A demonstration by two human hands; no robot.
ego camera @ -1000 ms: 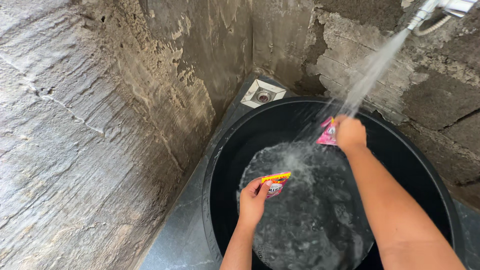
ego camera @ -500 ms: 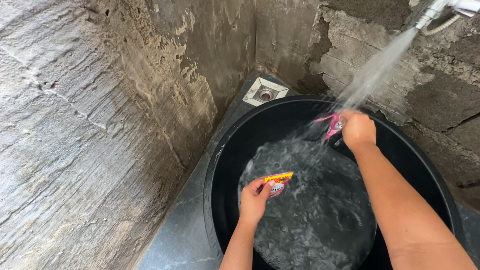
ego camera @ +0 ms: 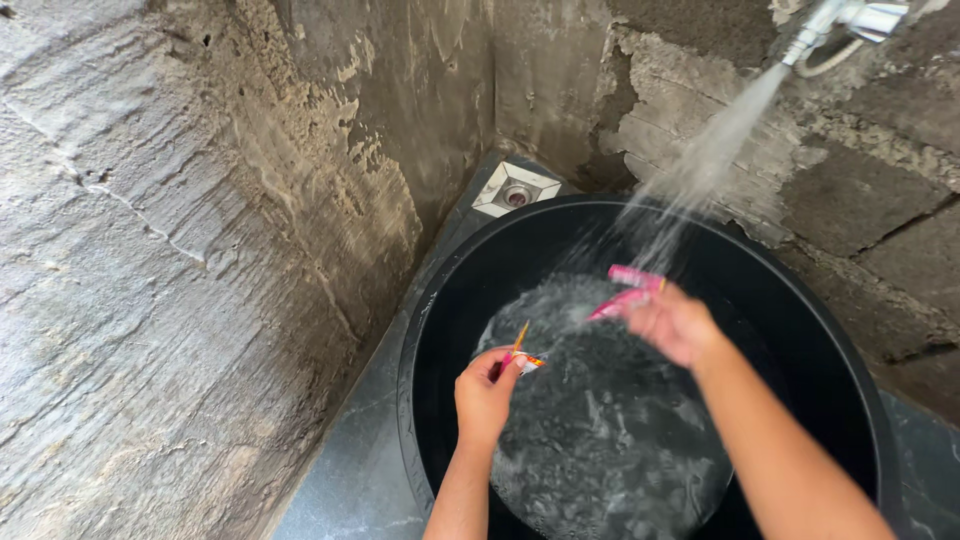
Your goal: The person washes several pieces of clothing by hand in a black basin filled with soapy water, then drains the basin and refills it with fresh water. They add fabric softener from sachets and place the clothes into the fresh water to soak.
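Note:
My left hand [ego camera: 485, 392] pinches a small red and yellow sachet [ego camera: 522, 354] over the left side of a large black tub [ego camera: 432, 330]. My right hand [ego camera: 674, 323] grips a pink sachet [ego camera: 628, 290] under a stream of water [ego camera: 700, 170]. That stream falls from a metal spray head [ego camera: 845, 20] at the top right. Frothing water [ego camera: 600, 430] fills the tub's bottom, below both hands.
Rough plastered walls close in on the left and behind. Bare block wall [ego camera: 880, 180] stands at the right. A square white floor drain [ego camera: 516, 190] lies in the corner beyond the tub. The tub rests on dark wet floor [ego camera: 350, 480].
My right hand has drawn back toward me and lower with the pink sachet. My left hand has turned its sachet upright. The camera has shifted slightly.

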